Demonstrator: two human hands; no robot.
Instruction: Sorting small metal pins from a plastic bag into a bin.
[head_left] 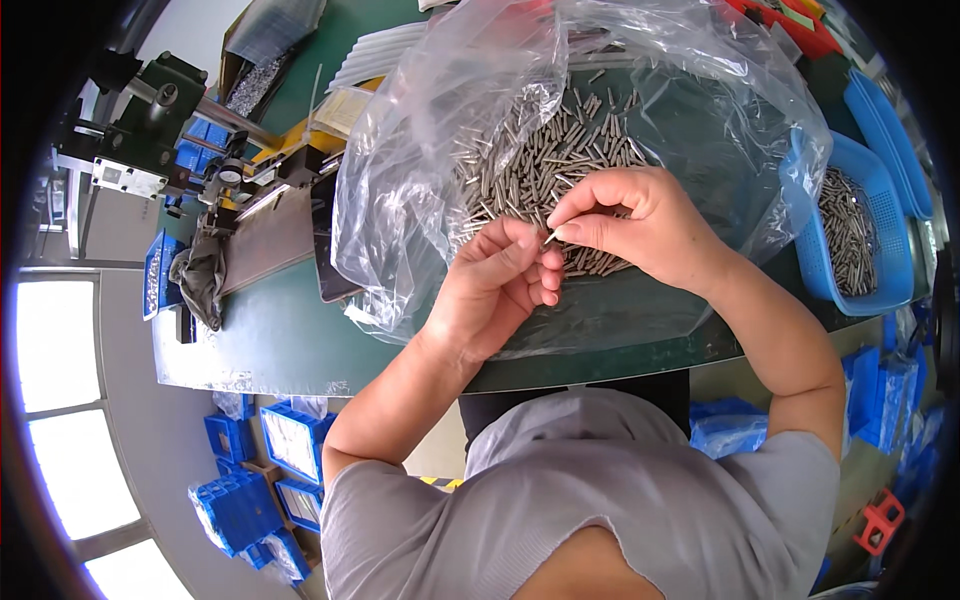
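Note:
My right hand (655, 225) pinches a small slim metal pin (549, 238) between thumb and forefinger, above a loose heap of pins. Close against it on the left, my left hand (492, 285) is closed, thumb pressed to the forefinger and the other fingers curled. Whatever its fingers hold is too small or hidden to make out. Beneath and beyond both hands, the heap of short grey metal pins (550, 150) lies on a large clear plastic bag (400, 200), spread open over the green table (290, 330).
At the right stands a blue perforated basket (812, 255) with more pins, a blue lid (885, 140) beyond it. A bench device with a dial gauge (230, 172) and a dark cloth (203, 280) occupy the left. Blue boxes (235, 510) are stacked below the table.

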